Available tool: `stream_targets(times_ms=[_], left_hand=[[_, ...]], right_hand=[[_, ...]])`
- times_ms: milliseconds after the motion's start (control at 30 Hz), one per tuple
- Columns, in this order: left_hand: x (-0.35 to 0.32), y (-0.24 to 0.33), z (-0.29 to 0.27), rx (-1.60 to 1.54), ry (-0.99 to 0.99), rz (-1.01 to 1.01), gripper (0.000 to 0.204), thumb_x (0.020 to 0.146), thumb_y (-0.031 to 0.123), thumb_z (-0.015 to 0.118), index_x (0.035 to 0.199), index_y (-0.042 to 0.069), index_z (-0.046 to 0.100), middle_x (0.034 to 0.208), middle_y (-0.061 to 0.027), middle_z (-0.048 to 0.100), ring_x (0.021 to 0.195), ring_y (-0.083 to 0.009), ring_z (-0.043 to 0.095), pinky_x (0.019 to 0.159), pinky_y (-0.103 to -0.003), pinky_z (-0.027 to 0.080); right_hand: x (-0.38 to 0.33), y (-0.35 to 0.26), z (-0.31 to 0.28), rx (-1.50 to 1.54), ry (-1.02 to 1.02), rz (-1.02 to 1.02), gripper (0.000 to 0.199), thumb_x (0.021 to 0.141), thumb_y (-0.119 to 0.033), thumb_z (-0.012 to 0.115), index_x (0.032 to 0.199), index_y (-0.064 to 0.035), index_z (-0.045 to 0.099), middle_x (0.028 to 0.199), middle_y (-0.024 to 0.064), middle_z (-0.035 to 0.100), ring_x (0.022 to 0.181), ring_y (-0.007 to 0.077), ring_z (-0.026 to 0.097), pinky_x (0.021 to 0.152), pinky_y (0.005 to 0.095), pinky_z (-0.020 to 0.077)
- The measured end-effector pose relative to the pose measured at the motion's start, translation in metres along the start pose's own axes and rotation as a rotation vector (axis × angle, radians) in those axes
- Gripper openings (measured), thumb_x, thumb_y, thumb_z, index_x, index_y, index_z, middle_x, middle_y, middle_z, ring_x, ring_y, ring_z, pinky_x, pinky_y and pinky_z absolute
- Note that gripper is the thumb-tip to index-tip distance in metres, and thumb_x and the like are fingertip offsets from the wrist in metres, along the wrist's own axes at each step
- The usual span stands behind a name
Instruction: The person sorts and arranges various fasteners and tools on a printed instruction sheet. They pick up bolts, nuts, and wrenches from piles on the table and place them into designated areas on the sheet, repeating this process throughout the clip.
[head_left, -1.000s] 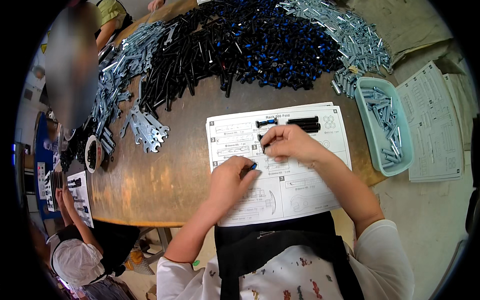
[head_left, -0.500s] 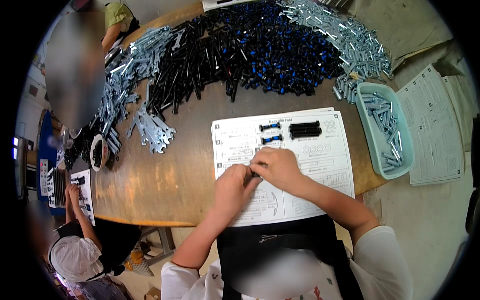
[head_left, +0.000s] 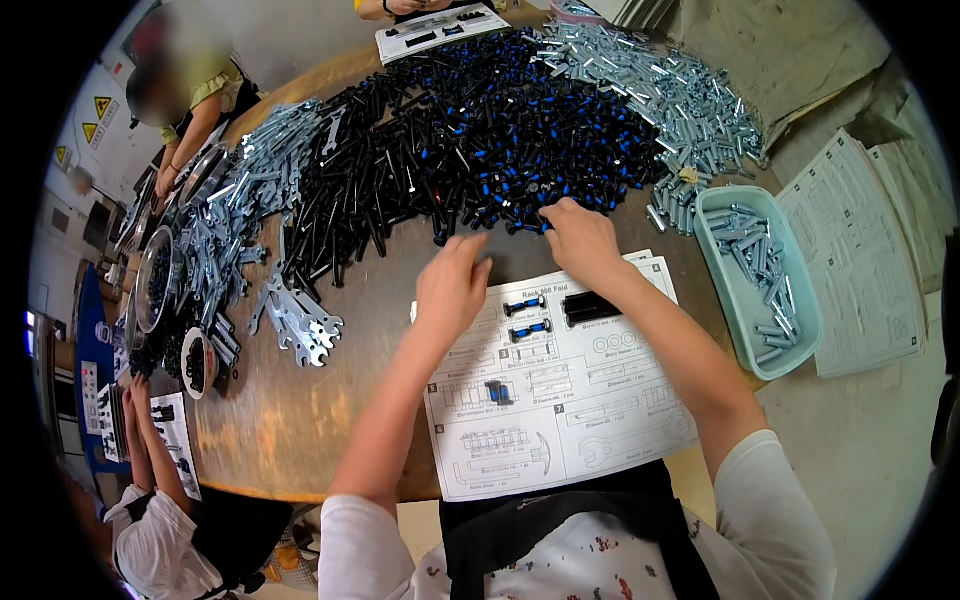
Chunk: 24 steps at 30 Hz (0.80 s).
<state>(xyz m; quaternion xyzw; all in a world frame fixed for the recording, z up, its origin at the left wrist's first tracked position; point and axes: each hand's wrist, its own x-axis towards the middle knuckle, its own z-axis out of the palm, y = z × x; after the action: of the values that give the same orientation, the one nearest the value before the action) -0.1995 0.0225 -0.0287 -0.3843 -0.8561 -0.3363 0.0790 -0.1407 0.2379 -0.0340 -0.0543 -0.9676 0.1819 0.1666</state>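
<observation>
My left hand (head_left: pixel 453 284) is over the top left of a printed sheet (head_left: pixel 640 400), thumb and fingers apart and nothing seen in them. At the near edge of a heap of black bolts with blue bands (head_left: pixel 560 140), my right hand (head_left: pixel 583 242) reaches in with fingers spread around a blue-banded bolt; whether they touch it is unclear. On the sheet lie two blue-banded bolts (head_left: pixel 527 318), a short pair of blue-marked black bolts (head_left: pixel 498 393) and several long black bolts (head_left: pixel 590 308), the last partly hidden by my right forearm.
Silver wrenches (head_left: pixel 300 318) lie left of the sheet, near longer black bolts (head_left: pixel 350 190). A pale green bin (head_left: pixel 708 270) of silver sleeves stands at right, with loose sleeves (head_left: pixel 700 120) beyond it. Co-workers' hands (head_left: pixel 140 395) are at left, others (head_left: pixel 168 180) farther back.
Both hands have parted and moved forward from the sheet's middle toward the bolt heap. A short pair of blue-marked bolts now shows on the sheet where the hands were.
</observation>
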Motion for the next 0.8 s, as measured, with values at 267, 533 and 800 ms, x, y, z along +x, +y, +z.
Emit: stream_targets(times_ms=[267, 533, 800], left_hand=[[0.061, -0.029, 0.043, 0.37, -0.098, -0.094, 0.019, 0.082, 0.01, 0.069, 0.101, 0.01, 0.069, 0.097, -0.0108, 0.063, 0.089, -0.0309, 0.066, 0.076, -0.043, 0.053], [-0.03, -0.01, -0.038, -0.061, -0.02, -0.22, 0.017, 0.083, 0.008, 0.072, 0.099, 0.002, 0.07, 0.085, -0.0105, 0.065, 0.071, -0.0208, 0.065, 0.062, -0.032, 0.05], [-0.156, 0.063, -0.055, -0.208, -0.149, -0.408, 0.016, 0.084, 0.012, 0.073, 0.097, 0.002, 0.07, 0.085, -0.0117, 0.065, 0.07, -0.0233, 0.066, 0.063, -0.034, 0.052]], right_hand=[[0.021, 0.007, 0.024, -0.206, 0.007, -0.081, 0.019, 0.077, -0.02, 0.076, 0.091, -0.0095, 0.069, 0.095, 0.011, 0.058, 0.086, 0.0284, 0.065, 0.071, 0.0418, 0.0537], [-0.015, -0.01, -0.015, 0.425, -0.027, 0.081, 0.02, 0.083, -0.015, 0.067, 0.099, -0.0032, 0.069, 0.086, 0.0081, 0.068, 0.075, 0.0195, 0.066, 0.069, 0.0325, 0.0525], [-0.086, -0.082, -0.019, 0.675, -0.347, -0.182, 0.019, 0.085, -0.008, 0.065, 0.102, -0.0017, 0.07, 0.088, 0.0112, 0.067, 0.075, 0.0215, 0.064, 0.069, 0.031, 0.0515]])
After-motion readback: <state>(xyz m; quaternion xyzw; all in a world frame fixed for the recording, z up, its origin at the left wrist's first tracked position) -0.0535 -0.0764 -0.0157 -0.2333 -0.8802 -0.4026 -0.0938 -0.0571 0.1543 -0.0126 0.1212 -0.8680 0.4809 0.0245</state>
